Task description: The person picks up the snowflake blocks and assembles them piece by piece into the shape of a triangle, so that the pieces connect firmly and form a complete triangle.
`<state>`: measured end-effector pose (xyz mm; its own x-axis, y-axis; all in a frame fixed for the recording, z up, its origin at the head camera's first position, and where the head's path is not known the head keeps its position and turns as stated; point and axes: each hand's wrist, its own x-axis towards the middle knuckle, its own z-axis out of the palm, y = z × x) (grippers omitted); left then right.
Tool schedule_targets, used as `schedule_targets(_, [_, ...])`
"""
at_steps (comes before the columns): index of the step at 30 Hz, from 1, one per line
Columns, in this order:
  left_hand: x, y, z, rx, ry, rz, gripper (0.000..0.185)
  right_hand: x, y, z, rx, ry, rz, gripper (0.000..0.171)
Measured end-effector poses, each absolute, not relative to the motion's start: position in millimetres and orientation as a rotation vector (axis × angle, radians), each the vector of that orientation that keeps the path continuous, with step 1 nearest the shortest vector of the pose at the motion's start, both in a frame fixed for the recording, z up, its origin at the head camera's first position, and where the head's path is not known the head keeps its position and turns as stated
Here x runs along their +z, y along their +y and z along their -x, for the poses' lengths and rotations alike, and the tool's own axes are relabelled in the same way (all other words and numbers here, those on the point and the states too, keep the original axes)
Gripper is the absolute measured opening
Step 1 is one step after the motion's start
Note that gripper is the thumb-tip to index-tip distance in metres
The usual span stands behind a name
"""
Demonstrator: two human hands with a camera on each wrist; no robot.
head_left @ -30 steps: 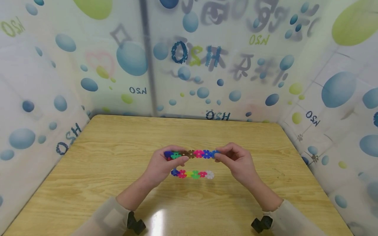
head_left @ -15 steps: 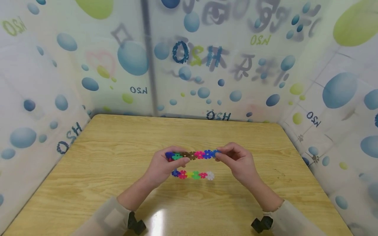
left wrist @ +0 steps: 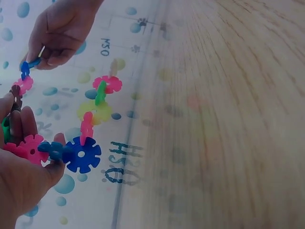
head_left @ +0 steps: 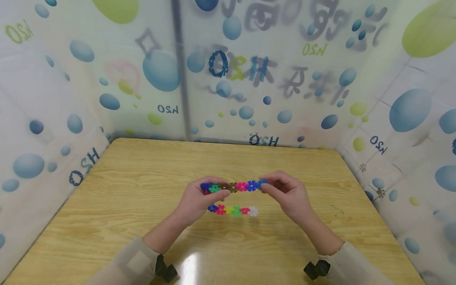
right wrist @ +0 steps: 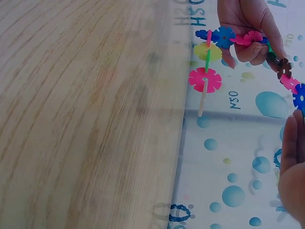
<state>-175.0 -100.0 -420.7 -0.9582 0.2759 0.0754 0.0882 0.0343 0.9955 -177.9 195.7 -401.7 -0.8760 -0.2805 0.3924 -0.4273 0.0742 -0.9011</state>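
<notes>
A chain of interlocking plastic snowflake discs (head_left: 233, 187) hangs above the table, bent into a U lying on its side. My left hand (head_left: 192, 202) grips it near the bend, thumb in front over the green and brown discs. My right hand (head_left: 290, 194) pinches the blue end disc (head_left: 263, 184) of the upper row between thumb and fingers. The lower row runs from a dark blue disc (left wrist: 82, 154) through pink, yellow (left wrist: 95, 112) and green discs to a white end disc (head_left: 253, 211). Part of the bend is hidden behind the left hand.
A wood-grain table (head_left: 149, 170) spreads beneath both hands. Printed curtains with blue and green bubbles (head_left: 246, 112) enclose it at the back and both sides. Each wrist carries a small black camera (head_left: 316, 269) at the cuff.
Both hands and the chain stay almost where they were. The blue end disc at the right hand has risen very slightly.
</notes>
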Motion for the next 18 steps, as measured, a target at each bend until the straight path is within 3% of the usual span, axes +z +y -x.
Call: schedule_targets(18, [-424.9,-101.5,176.3,2.059,2.15,-0.356,0.027,-399.0,188.3,171.0,2.17,-2.182,-0.655,0.024])
